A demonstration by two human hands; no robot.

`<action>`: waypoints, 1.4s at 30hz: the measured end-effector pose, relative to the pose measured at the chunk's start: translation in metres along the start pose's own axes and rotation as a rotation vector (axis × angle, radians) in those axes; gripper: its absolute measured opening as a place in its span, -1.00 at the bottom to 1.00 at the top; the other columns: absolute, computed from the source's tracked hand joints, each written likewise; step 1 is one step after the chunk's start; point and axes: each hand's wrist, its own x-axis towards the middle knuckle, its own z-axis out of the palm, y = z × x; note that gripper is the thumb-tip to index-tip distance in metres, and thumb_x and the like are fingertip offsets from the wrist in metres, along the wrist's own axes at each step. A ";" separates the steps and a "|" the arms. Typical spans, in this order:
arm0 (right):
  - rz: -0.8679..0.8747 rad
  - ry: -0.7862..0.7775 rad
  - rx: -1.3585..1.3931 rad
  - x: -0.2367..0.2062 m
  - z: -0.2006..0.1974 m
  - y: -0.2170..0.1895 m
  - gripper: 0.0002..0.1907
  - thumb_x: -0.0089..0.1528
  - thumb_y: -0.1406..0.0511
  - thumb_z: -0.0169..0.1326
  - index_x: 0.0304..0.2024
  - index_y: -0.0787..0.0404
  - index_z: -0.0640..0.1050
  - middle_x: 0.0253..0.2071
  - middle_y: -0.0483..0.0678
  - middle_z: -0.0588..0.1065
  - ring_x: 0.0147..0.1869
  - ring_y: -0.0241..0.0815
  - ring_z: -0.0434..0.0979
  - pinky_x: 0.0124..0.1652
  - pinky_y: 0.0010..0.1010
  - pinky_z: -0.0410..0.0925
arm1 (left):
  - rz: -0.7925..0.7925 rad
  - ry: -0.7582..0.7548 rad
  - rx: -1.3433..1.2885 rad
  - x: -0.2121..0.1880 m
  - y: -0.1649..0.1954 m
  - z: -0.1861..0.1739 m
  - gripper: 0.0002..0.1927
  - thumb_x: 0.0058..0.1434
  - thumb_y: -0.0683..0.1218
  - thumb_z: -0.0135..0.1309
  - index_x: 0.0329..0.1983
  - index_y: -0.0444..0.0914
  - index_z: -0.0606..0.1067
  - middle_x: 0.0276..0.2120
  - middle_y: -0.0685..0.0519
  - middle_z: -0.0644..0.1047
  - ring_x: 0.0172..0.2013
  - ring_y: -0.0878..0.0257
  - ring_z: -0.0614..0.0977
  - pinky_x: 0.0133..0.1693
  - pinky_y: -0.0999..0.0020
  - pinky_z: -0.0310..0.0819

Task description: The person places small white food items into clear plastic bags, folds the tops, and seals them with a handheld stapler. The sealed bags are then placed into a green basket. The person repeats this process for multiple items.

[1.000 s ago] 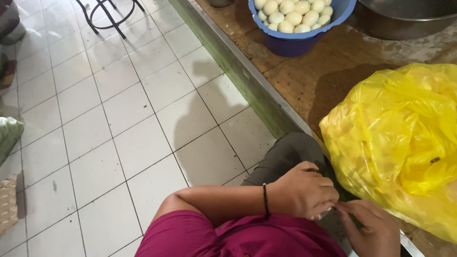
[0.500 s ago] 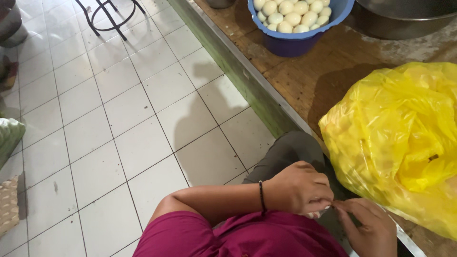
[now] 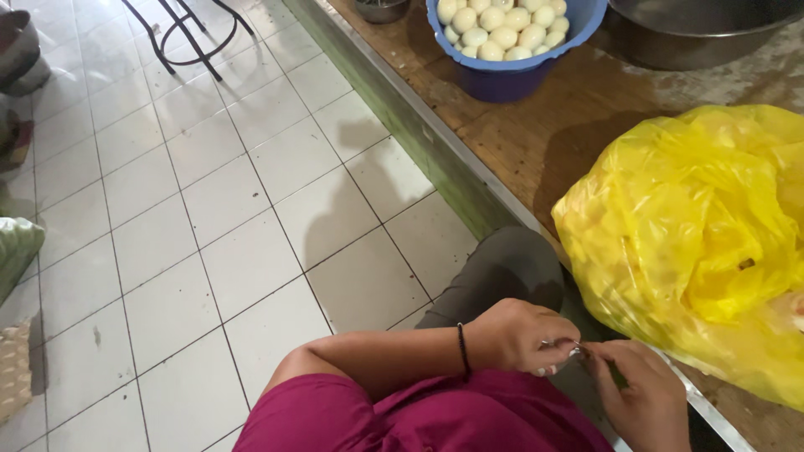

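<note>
Yellow bag — hands pinching beside.

Tiny unidentifiable item between fingers

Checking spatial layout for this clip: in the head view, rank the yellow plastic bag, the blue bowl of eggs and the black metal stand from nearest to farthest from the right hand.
From the right hand:
1. Yellow plastic bag, just beside it on the counter.
2. Blue bowl of eggs, farther up the counter.
3. Black metal stand, far across the tiled floor, upper left.

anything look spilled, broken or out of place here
Nothing stands out. The blue bowl sits upright on the wooden table, pale round pieces all inside, and the yellow bag looks intact.
</note>
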 end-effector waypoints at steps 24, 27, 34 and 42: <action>0.710 0.502 -0.605 -0.213 -0.191 0.178 -0.77 0.42 0.35 0.20 0.13 0.17 0.65 0.04 0.11 0.60 -0.03 0.00 0.60 -0.04 -0.28 0.44 | -0.224 -0.213 -0.314 0.138 -0.011 0.080 -0.86 0.21 -0.15 0.21 -0.23 -0.34 0.64 -0.41 0.09 0.67 -0.40 0.45 0.63 -0.31 0.52 0.54; 0.539 0.457 -0.709 -0.196 -0.201 0.212 -0.68 0.40 0.27 0.21 0.17 0.22 0.57 0.14 0.12 0.57 0.15 0.10 0.57 0.13 -0.20 0.43 | -0.184 -0.214 -0.300 0.147 -0.001 0.089 -0.85 0.21 -0.14 0.20 -0.23 -0.32 0.64 -0.40 0.06 0.68 -0.39 0.38 0.67 -0.30 0.47 0.56; 0.610 0.216 -0.751 -0.152 -0.202 0.235 -0.50 0.25 0.04 0.27 0.11 0.18 0.61 0.04 0.20 0.55 0.09 0.24 0.57 0.04 -0.03 0.44 | 0.000 -0.137 -0.078 0.153 0.020 0.071 -0.88 0.18 -0.11 0.18 -0.27 -0.24 0.63 -0.39 -0.04 0.65 -0.37 0.12 0.72 -0.28 0.33 0.60; 0.652 0.133 -0.993 -0.145 -0.197 0.246 -0.59 0.35 0.03 0.27 -0.02 0.21 0.57 -0.12 0.14 0.57 -0.08 0.16 0.60 -0.02 0.00 0.44 | 0.031 -0.143 0.016 0.149 0.028 0.040 -0.90 0.16 -0.11 0.14 -0.30 -0.21 0.61 -0.42 -0.01 0.62 -0.40 0.07 0.68 -0.31 0.26 0.58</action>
